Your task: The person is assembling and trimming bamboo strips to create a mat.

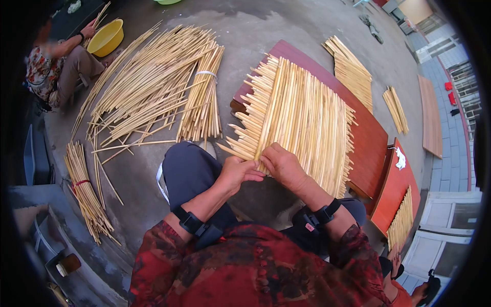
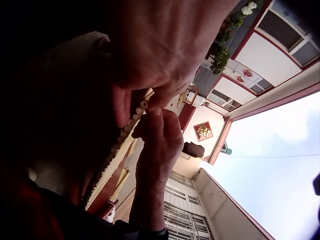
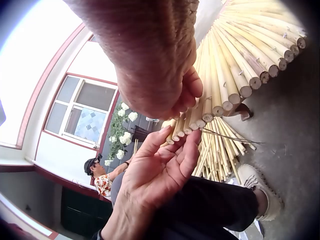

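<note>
As the stalk mat [image 1: 309,123] lies partly across the reddish bench [image 1: 369,162] in the head view, the left hand [image 1: 236,173] and right hand [image 1: 286,163] both pinch its near left corner. The left wrist view shows the hands close together at a row of stalk ends [image 2: 144,104], and in the right wrist view the left thumb and fingers clamp those ends, with loose stalks [image 3: 220,157] beyond

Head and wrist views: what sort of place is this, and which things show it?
Likely a house courtyard used as a workplace: open sky shows, a window faces it, and loose sticks lie spread on the ground.
</note>
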Demonstrator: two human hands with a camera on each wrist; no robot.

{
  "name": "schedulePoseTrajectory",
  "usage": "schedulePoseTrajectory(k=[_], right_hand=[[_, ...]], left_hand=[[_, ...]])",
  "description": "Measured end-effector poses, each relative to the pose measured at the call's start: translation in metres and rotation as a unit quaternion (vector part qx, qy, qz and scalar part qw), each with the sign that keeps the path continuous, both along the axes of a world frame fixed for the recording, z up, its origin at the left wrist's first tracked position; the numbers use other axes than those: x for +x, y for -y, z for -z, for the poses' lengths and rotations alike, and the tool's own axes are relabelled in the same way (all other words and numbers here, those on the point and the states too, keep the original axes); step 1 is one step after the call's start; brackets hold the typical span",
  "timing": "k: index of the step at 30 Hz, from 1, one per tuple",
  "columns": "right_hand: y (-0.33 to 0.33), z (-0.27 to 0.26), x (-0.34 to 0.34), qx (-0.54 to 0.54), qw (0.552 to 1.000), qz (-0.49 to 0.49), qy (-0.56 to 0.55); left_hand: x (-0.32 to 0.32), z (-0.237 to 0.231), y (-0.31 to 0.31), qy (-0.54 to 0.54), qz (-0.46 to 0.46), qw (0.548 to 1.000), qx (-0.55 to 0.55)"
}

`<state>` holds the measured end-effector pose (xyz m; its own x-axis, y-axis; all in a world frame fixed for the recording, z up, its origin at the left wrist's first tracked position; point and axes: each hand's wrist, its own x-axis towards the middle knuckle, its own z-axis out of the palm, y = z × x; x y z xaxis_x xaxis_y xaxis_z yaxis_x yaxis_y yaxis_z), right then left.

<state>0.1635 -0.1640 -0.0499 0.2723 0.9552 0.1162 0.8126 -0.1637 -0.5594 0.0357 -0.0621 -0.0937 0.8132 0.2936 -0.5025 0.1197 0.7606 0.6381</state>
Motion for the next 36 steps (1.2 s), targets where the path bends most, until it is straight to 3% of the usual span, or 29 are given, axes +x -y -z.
schedulePoseTrajectory(k=[7, 9, 10, 11, 12, 13, 14, 15, 17, 21, 23, 26, 29, 30, 32, 34, 36], right_hand=[[-0.006, 0.007, -0.003, 0.066, 0.998, -0.015, 0.014], [-0.008, -0.005, -0.002, 0.120, 0.992, -0.014, 0.040], [-0.015, -0.042, -0.004, 0.187, 0.982, 0.007, 0.011], [-0.023, -0.076, -0.003, 0.253, 0.967, 0.026, -0.019], [-0.023, -0.079, 0.013, 0.263, 0.951, 0.057, -0.155], [-0.020, -0.081, 0.024, 0.270, 0.915, 0.085, -0.287], [-0.017, -0.073, 0.027, 0.263, 0.845, 0.118, -0.450], [-0.014, -0.070, 0.024, 0.260, 0.845, 0.116, -0.453], [-0.008, -0.063, 0.011, 0.231, 0.798, 0.132, -0.541], [-0.012, -0.051, 0.028, 0.249, 0.736, 0.160, -0.608], [-0.013, -0.043, 0.030, 0.251, 0.731, 0.166, -0.613], [-0.019, -0.043, 0.029, 0.253, 0.673, 0.152, -0.678], [-0.027, -0.056, 0.025, 0.263, 0.650, 0.177, -0.691], [-0.027, -0.060, 0.026, 0.263, 0.650, 0.176, -0.691], [-0.019, -0.070, 0.032, 0.128, 0.674, 0.158, -0.711], [-0.013, -0.096, 0.036, 0.039, 0.724, 0.194, -0.661], [0.001, -0.162, 0.076, 0.081, 0.791, 0.176, -0.581]], left_hand=[[-0.001, -0.003, 0.000, -0.017, 0.003, 1.000, -0.009], [-0.002, -0.004, 0.000, 0.011, 0.008, 0.999, -0.036], [-0.003, -0.001, 0.003, 0.007, 0.007, 0.999, -0.041], [-0.004, 0.002, 0.008, -0.011, 0.012, 0.999, -0.035], [0.000, 0.002, 0.009, -0.022, 0.028, 0.999, -0.022], [0.002, -0.002, 0.006, -0.019, 0.037, 0.999, -0.020], [0.005, -0.005, 0.002, -0.004, 0.027, 1.000, -0.013], [0.002, -0.007, 0.000, 0.002, 0.010, 1.000, -0.011], [0.004, -0.001, 0.002, -0.007, 0.014, 1.000, -0.012], [0.005, 0.001, 0.003, 0.016, 0.011, 0.999, -0.028], [0.009, 0.006, 0.002, -0.017, 0.002, 1.000, -0.016], [0.010, 0.012, 0.010, -0.039, -0.013, 0.998, 0.049], [0.011, 0.014, 0.011, -0.057, -0.037, 0.997, 0.026], [0.012, 0.017, 0.010, -0.056, -0.038, 0.997, 0.027], [0.014, 0.021, 0.010, -0.063, -0.050, 0.996, 0.046], [0.014, 0.020, 0.009, -0.067, -0.044, 0.996, 0.039], [0.010, 0.021, 0.008, -0.075, -0.038, 0.996, 0.036]])
